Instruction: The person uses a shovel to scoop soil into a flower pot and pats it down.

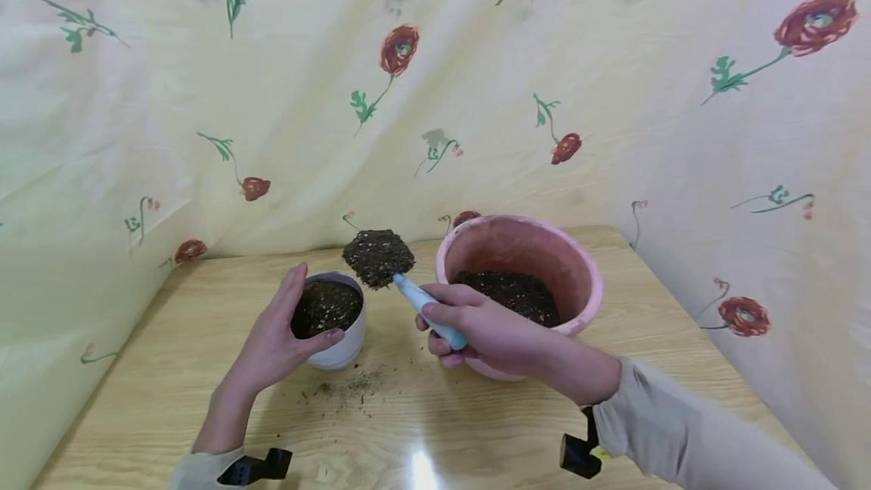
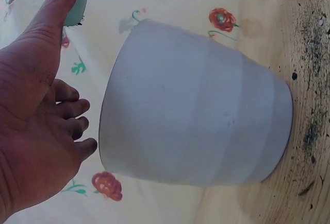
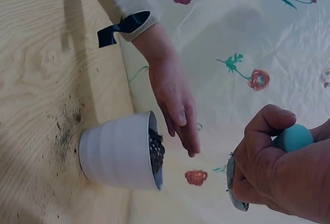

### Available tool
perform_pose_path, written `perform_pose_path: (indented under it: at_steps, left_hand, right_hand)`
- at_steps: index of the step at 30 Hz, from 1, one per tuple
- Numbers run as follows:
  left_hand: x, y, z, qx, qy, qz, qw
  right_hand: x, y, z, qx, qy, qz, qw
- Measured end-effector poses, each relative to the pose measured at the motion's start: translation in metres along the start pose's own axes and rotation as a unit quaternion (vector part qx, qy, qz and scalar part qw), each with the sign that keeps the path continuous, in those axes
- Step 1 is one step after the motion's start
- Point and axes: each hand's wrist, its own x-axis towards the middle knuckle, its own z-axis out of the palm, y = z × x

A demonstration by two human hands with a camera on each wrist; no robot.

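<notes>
My right hand (image 1: 500,327) grips the light blue handle of a hand trowel (image 1: 413,296), whose blade is heaped with dark soil (image 1: 378,257). The loaded blade is raised just right of a small white plant pot (image 1: 343,346), which stands upright with soil inside. Around the white pot's upper left rim, my left hand (image 1: 268,342) spreads its thumb and fingers. In the left wrist view the fingers of that hand (image 2: 36,126) lie relaxed above the pot's rim. A large pink pot (image 1: 590,278), partly filled with soil, stands behind my right hand.
Loose soil crumbs (image 1: 354,388) are scattered on the wooden table (image 1: 381,445) in front of the white pot. A flower-patterned cloth (image 1: 306,97) hangs behind the table and along both sides.
</notes>
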Motion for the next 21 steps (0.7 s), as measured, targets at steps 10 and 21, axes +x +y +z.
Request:
perform_pose_path:
  at_steps: [10,21]
  left_hand:
    - [-0.002,-0.009,0.0,0.003,-0.001,-0.022,0.9998]
    - [0.002,-0.026,0.005,-0.028,0.011,-0.088,0.9957]
  right_hand:
    - [0.026,0.009,0.014,-0.041,0.019,0.02,0.9988]
    - [0.057,0.028,0.021,-0.027,0.026,0.033,0.9987]
